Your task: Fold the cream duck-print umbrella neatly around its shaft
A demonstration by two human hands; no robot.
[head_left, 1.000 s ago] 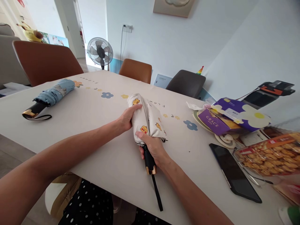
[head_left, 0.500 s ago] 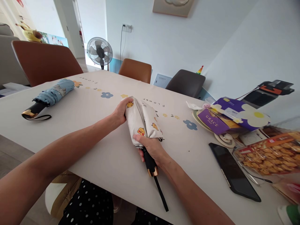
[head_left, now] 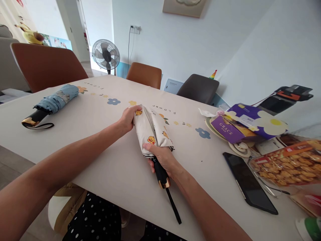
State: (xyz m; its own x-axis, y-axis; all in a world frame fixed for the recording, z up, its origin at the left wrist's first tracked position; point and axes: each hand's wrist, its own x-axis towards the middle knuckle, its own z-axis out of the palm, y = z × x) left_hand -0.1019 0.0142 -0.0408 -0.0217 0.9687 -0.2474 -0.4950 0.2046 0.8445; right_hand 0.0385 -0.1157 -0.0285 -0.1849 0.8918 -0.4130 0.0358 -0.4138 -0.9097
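Both your hands gripped a folded cream-white fabric umbrella with yellow cartoon figures (head_left: 147,123) at the centre of the frame, over a white bench with a printed flower pattern (head_left: 105,174). Your left grip (head_left: 128,118) had shifted within the last second, from the front of the fabric to its upper-left edge, and was closed on the cloth near the far end. Your right grip (head_left: 163,159) stayed wrapped around the lower cloth and the top of the glossy black handle with gold-coloured trim (head_left: 161,172). The narrow black wrist strap (head_left: 173,207) had swung toward the lower right. The change appeared to leave the umbrella steadied at both ends, with the looser fold on its right side outside your left fingers' hold; whether the umbrella touched the surface could not be told. A folded light-blue umbrella with a black-and-gold handle (head_left: 59,99) lay untouched at left, and a flat black smartphone (head_left: 249,184) lay at lower right.
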